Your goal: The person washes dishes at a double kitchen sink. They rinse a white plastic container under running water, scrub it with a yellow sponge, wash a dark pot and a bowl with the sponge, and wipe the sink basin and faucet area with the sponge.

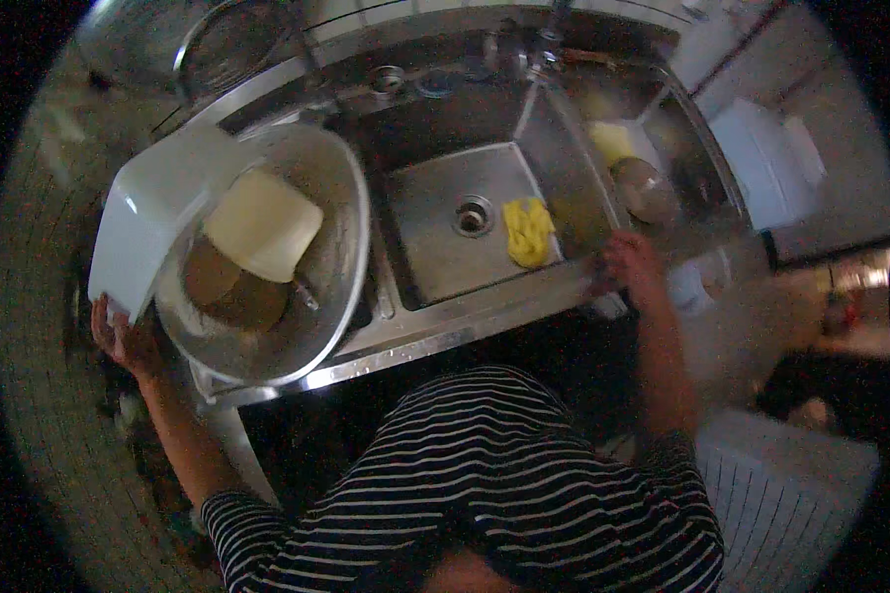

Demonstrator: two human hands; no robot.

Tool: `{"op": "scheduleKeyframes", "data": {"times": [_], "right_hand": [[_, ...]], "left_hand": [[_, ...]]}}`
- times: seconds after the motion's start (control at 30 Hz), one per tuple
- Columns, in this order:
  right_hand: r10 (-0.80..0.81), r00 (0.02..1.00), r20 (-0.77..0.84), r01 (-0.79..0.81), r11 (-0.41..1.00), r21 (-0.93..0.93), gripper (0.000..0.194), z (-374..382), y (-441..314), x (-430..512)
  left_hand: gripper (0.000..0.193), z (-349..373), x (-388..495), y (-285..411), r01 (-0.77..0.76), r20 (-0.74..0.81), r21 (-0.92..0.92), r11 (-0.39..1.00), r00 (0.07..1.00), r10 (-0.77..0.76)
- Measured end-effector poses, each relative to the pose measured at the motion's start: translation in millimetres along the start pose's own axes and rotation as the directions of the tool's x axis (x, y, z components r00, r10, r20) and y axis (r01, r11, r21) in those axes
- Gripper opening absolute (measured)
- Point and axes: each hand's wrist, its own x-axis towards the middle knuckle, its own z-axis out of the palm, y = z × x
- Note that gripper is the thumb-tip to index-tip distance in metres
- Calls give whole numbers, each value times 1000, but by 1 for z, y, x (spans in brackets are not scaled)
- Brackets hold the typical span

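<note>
My left hand [122, 341] is at the lower corner of a white rectangular plastic container [144, 200], its fingers at the edge. The container leans against a large metal basin [348, 311] on the sink's left side. A pale yellow square dish [267, 219] and a brown round vessel [230, 293] lie inside the basin. My right hand [630, 263], blurred, is over the front right rim of the stainless steel sink [445, 304]. Whether it holds anything is unclear. A crumpled yellow cloth or glove [528, 231] lies in the middle bowl, right of the drain [473, 216].
The right-hand bowl holds a round vessel [644, 189] and a yellow item [612, 142]. A faucet [538, 63] stands at the back. White containers [760, 163] are on the right counter. A wire rack [226, 44] stands at the back left. A ridged white panel [779, 482] is at lower right.
</note>
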Motion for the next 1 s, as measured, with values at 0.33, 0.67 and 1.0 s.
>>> {"op": "scheduleKeyframes", "data": {"times": [0.33,0.67,1.0], "right_hand": [[83,951,-299,-116,989,-95,31,0,5,-106],[-78,991,110,117,908,-403,24,1,-20,6],[-425,625,655,771,469,-431,17,141,-43,189]], "left_hand": [[28,35,-105,8,486,70,-208,849,873,-482],[42,-5,-67,74,150,334,212,966,918,-216],[29,5,-100,285,497,-43,312,810,859,-510]]}}
